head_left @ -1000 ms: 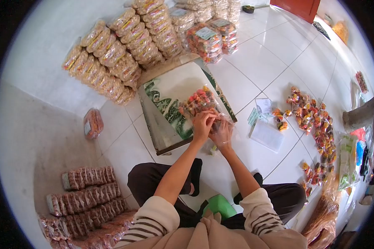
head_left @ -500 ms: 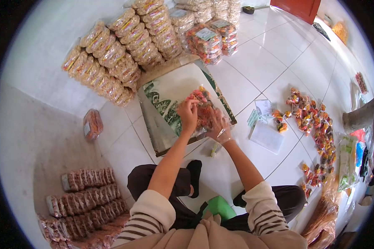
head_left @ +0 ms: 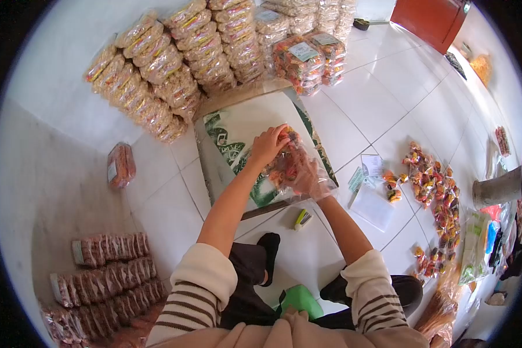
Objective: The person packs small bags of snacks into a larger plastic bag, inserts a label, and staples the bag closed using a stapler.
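Observation:
A clear plastic bag filled with small orange, red and dark wrapped packets [head_left: 283,168] lies on a low, board-like surface with a white and green sheet [head_left: 232,124]. My left hand [head_left: 267,146] curls its fingers over the bag's far end, gripping the packets there. On the near right side, my right hand [head_left: 310,178] holds the bag, with loose clear film around its fingers and wrist; some fingertips are hidden by the film. A green and white stapler [head_left: 302,218] rests on the tiles just below the board.
Stacked bags of pale snacks [head_left: 156,69] line the wall, beside filled bags of colourful packets [head_left: 301,58]. Loose packets [head_left: 443,203], a clear plastic sleeve [head_left: 374,206] and printed cards [head_left: 372,166] lie right. Brown packs [head_left: 107,278] sit lower left; a single pack [head_left: 121,165] stands above.
My left hand has shifted from above the bag's middle to its far end, fingers now closing over the packets. My right hand stays at the near side. The view has shifted slightly.

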The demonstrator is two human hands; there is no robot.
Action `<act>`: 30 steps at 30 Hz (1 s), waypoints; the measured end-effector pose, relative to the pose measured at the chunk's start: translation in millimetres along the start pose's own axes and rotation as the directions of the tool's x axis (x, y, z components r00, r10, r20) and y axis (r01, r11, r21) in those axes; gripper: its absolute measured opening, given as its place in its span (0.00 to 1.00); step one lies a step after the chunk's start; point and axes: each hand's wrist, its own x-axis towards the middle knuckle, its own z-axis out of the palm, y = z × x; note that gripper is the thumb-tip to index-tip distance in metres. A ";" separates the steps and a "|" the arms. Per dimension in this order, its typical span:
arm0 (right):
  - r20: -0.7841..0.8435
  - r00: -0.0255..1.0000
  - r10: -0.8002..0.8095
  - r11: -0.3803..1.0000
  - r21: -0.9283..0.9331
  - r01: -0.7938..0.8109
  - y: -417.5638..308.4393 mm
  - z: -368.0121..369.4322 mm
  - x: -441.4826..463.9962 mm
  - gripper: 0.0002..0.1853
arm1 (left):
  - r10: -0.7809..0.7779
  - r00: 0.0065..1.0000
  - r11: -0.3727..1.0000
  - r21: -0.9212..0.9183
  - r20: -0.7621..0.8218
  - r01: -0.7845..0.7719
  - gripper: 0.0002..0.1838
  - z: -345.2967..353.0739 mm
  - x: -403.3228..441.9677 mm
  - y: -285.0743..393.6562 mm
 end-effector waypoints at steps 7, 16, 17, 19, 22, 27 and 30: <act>-0.053 0.998 -0.014 0.999 0.046 0.017 -9.7 -9.8 0.0 0.46 | -0.027 0.999 1.000 0.000 0.023 0.027 0.24 1.8 -0.4 0.1; -0.120 0.991 0.057 0.998 -0.012 -0.059 -10.5 -7.2 -15.0 0.32 | 0.014 1.000 1.000 0.009 0.006 -0.014 0.24 0.0 -1.9 2.9; -0.185 0.983 -0.002 1.000 0.008 0.004 -9.3 -7.2 -16.7 0.31 | 0.032 0.999 0.999 0.024 -0.009 -0.032 0.24 -0.3 -2.0 4.4; -0.252 0.966 -0.057 0.997 0.027 0.066 -6.8 -4.4 -16.0 0.29 | 0.051 0.998 0.998 0.041 -0.021 -0.050 0.23 0.8 -2.4 3.1; -0.213 0.977 0.012 0.998 0.066 0.002 -3.1 2.1 -9.2 0.29 | 0.060 0.998 0.998 0.005 -0.007 -0.060 0.24 -1.5 -1.3 1.9; -0.348 0.936 -0.061 0.989 0.108 0.104 2.1 5.9 -7.2 0.32 | -0.013 0.986 0.999 0.053 0.169 0.004 0.38 -12.7 0.5 8.0; -0.429 0.902 -0.049 0.988 0.114 0.108 0.7 3.4 -11.6 0.33 | -0.028 0.959 0.999 -0.011 0.283 0.032 0.47 -14.2 4.1 4.0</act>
